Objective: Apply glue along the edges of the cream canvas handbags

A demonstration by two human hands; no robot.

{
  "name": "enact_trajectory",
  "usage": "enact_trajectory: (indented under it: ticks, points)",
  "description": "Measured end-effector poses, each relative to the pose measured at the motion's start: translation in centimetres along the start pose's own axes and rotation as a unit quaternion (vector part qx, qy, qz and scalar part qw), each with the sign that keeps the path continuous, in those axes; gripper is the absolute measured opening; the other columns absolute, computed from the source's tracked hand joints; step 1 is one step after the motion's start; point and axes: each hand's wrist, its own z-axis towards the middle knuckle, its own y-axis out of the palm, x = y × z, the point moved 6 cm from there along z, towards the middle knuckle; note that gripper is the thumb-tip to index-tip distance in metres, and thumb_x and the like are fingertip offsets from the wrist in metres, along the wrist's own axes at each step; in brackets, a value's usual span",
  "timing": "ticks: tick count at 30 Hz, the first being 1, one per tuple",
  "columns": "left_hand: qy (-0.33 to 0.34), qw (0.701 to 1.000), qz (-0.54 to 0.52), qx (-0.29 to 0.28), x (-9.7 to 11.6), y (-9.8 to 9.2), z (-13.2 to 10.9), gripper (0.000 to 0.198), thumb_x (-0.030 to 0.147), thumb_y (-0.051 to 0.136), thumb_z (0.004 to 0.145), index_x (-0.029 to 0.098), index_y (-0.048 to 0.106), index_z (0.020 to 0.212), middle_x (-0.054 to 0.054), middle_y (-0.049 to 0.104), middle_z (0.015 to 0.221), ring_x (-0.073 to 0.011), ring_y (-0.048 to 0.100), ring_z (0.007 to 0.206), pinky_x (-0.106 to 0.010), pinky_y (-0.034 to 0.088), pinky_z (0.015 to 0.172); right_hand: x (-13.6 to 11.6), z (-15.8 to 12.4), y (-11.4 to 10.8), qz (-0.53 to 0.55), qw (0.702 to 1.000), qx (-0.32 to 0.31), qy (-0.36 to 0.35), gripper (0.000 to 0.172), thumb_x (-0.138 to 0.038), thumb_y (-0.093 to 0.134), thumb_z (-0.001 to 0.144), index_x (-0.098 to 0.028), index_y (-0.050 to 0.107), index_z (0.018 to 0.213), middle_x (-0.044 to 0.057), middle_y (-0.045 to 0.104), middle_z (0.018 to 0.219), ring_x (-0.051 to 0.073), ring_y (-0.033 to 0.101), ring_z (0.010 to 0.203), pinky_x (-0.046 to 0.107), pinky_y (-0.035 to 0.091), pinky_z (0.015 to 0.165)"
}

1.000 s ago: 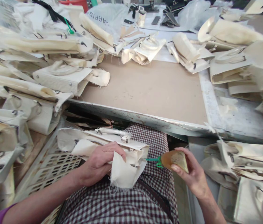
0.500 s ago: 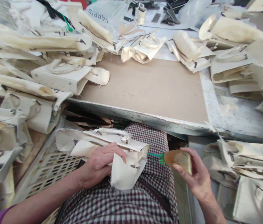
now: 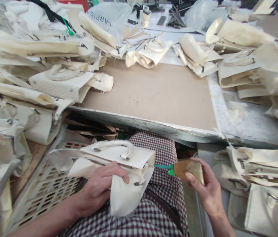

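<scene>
A cream-white handbag (image 3: 131,156) with a curved handle and frayed fabric edges lies on my lap. My left hand (image 3: 101,184) is closed on it, thumb and fingers gripping near a loose fabric flap (image 3: 122,194) that hangs toward me. In my right hand (image 3: 206,187) is a small amber glue bottle (image 3: 187,168) with a green cap and a thin green nozzle. The bottle lies sideways, its nozzle tip at the right end of the bag; whether it touches the bag I cannot tell.
A table (image 3: 153,95) with a brown top stands in front, its edge just beyond my lap. Similar cream bags (image 3: 62,79) are heaped on the left, and more (image 3: 274,204) on the right. A plastic crate (image 3: 42,187) sits at my left. Farther back lies a clear plastic bag (image 3: 106,19).
The handbag has shifted slightly toward me and to the left with my left hand, and its upper face shows more. My right hand and the bottle stay nearly in place.
</scene>
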Motion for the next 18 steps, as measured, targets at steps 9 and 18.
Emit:
enact_trajectory:
  ticks: [9, 18]
  points:
    - [-0.007, 1.0, -0.009, 0.009, -0.5, -0.2, -0.4, 0.024, 0.028, 0.045, 0.105, 0.018, 0.066, 0.101, -0.007, 0.071, 0.093, -0.016, 0.064, 0.081, -0.023, 0.05, 0.072, -0.3, -1.1, 0.5, -0.038, 0.995, 0.003, -0.087, 0.047, -0.044, 0.081, 0.078, -0.025, 0.065, 0.117, 0.007, 0.07, 0.109, 0.025, 0.068, 0.091, 0.032, 0.059, 0.078]
    - [-0.039, 0.998, -0.043, 0.017, -1.5, -0.3, -0.3, 0.021, 0.026, 0.052, 0.102, 0.017, 0.07, 0.098, -0.009, 0.072, 0.091, -0.0186, 0.064, 0.082, -0.026, 0.052, 0.07, 0.3, -1.9, 0.3, -0.023, 0.993, 0.02, -0.118, 0.045, -0.041, 0.079, 0.081, -0.024, 0.063, 0.119, 0.009, 0.066, 0.111, 0.027, 0.066, 0.094, 0.035, 0.057, 0.079]
